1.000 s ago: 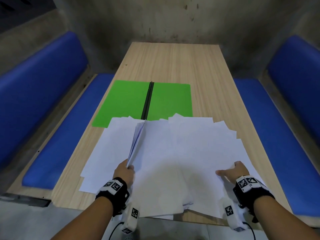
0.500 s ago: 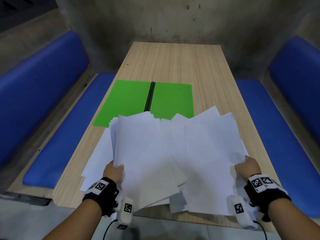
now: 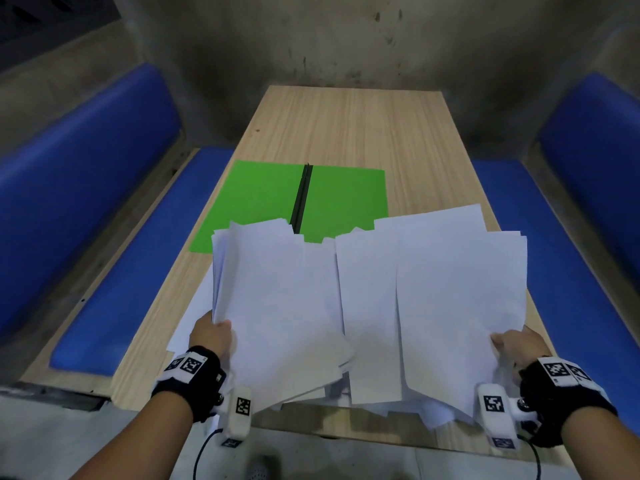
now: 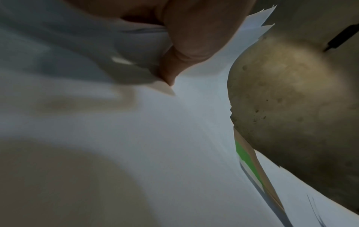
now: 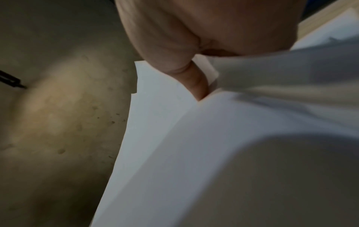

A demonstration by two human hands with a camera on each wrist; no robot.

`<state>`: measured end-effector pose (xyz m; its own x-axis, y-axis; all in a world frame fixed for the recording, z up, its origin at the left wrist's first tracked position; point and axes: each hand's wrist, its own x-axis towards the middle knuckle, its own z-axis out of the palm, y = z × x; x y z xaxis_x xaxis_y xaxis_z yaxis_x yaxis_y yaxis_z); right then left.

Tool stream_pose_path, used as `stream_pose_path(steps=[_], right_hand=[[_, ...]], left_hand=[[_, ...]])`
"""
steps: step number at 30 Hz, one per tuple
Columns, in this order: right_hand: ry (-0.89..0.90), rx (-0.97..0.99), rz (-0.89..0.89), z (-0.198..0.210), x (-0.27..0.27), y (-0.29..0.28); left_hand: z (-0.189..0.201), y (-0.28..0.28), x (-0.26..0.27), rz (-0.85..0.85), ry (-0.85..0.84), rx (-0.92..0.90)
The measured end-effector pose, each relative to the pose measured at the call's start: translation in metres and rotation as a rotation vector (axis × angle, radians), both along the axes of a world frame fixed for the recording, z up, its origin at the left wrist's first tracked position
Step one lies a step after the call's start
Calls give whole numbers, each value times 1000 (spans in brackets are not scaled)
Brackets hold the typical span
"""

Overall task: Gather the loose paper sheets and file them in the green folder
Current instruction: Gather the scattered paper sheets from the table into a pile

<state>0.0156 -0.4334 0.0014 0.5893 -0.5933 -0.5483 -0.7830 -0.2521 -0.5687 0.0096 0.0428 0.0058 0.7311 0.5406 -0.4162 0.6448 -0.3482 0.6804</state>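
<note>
Head view: my left hand (image 3: 211,336) pinches the near left edge of one batch of paper sheets (image 3: 374,306), thumb on top; my right hand (image 3: 516,344) pinches the near right edge of a second batch. The two batches are raised off the table (image 3: 349,126) and meet in an uneven overlap near the middle, with corners fanned out at the far edge and the near edges drooping over the table's front edge. At least one sheet (image 3: 188,320) lies flat on the table under my left batch.

The green folder (image 3: 263,199) lies open and flat just beyond the sheets, its black spine (image 3: 302,195) running away from me; the far edges of the sheets cover its near margin.

Left wrist view: the thumb (image 4: 186,38) clamps several layered edges. Right wrist view: the thumb (image 5: 196,83) sits between sheet layers, so part of that batch may be loosely held.

To do this step well, I judge that I should bring both batches together, stand them on edge and tap them square on the table, keep a firm pinch so nothing slides out, and collect the sheet underneath before moving to the folder.
</note>
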Motion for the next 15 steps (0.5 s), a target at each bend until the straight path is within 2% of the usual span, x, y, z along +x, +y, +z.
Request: stream_pose_path(steps=[6, 10, 15], right_hand=[[-27, 104, -8, -29, 5, -21], [-46, 213, -51, -2, 3, 0], [-186, 495, -78, 20, 6, 44]], left_hand=[[14, 11, 4, 16, -76, 126], [26, 17, 15, 39, -115, 167], [38, -24, 24, -159, -137, 45]])
